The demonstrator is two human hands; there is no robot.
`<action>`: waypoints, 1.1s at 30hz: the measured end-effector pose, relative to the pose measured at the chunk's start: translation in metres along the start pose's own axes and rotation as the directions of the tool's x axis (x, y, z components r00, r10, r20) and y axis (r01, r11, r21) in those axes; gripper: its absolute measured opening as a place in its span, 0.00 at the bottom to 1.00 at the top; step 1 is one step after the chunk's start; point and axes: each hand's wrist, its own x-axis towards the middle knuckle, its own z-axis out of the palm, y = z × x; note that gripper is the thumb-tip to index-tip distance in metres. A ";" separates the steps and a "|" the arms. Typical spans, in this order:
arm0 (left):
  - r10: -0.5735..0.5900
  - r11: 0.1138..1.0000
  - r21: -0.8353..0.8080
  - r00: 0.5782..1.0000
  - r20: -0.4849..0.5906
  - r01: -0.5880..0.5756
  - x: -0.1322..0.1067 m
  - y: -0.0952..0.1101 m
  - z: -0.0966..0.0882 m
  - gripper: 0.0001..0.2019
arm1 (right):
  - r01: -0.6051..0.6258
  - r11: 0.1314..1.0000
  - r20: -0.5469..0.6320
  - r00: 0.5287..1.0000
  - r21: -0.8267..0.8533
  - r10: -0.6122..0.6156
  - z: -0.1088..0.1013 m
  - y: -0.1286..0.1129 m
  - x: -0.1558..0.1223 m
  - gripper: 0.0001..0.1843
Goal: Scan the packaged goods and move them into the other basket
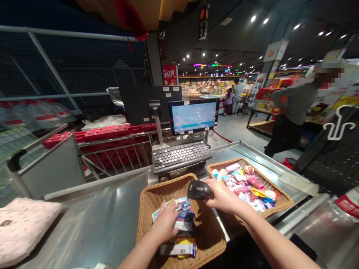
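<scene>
My right hand (220, 194) is wrapped around a black handheld barcode scanner (199, 189), held over the near right part of a brown wicker basket (148, 192). Inside that basket lie several small packets, some blue and white. My left hand (165, 223) reaches in and rests on the packets (186, 215), its fingers stretched out and apart. Closer to me in the same basket is a white and purple wrapped bar (178, 249) with a barcode facing up. Whether the left thumb presses on any packet is hidden.
A second wicker basket (283, 198) full of colourful small items stands at the right. Behind are a keyboard (181, 155) and a monitor (195, 116). On the metal counter (103, 213) at left lies a pink bag (26, 228). A person (297, 101) stands beyond the counter.
</scene>
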 end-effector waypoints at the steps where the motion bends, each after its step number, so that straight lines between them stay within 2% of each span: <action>1: -0.001 1.000 0.013 1.000 0.021 0.001 0.000 0.001 0.001 0.17 | -0.002 1.000 -0.003 1.000 0.005 0.002 -0.002 0.001 -0.001 0.17; 5: -0.001 0.998 0.058 0.998 0.062 -0.003 0.006 0.005 -0.001 0.25 | -0.007 1.000 -0.033 0.999 0.019 0.008 -0.015 0.008 -0.007 0.18; 9: 0.058 0.996 0.065 0.998 0.005 -0.058 0.029 0.020 -0.021 0.25 | -0.017 1.000 -0.081 0.997 0.017 0.018 -0.039 0.022 -0.017 0.13; 12: 0.128 0.991 0.062 0.984 -0.122 -0.121 0.062 0.046 -0.037 0.19 | -0.037 0.999 -0.143 0.989 0.014 0.038 -0.062 0.039 -0.026 0.12; 15: 0.181 0.983 0.036 0.960 -0.215 -0.177 0.102 0.082 -0.045 0.17 | -0.087 0.996 -0.210 0.974 0.001 0.085 -0.087 0.062 -0.036 0.14; 20: 0.295 0.953 0.003 0.923 -0.246 -0.303 0.168 0.142 -0.033 0.17 | -0.143 0.990 -0.281 0.950 -0.015 0.133 -0.121 0.099 -0.056 0.13; 24: 0.366 0.930 0.055 0.907 -0.210 -0.363 0.209 0.178 -0.017 0.22 | -0.139 0.990 -0.325 0.937 -0.005 0.130 -0.139 0.124 -0.070 0.14; 28: 0.385 0.923 0.091 0.903 -0.192 -0.374 0.239 0.203 -0.008 0.22 | -0.164 0.986 -0.340 0.928 -0.012 0.150 -0.151 0.142 -0.078 0.12; 33: 0.362 0.932 0.095 0.916 -0.173 -0.350 0.263 0.216 0.001 0.13 | -0.207 0.978 -0.354 0.915 -0.006 0.192 -0.163 0.157 -0.081 0.12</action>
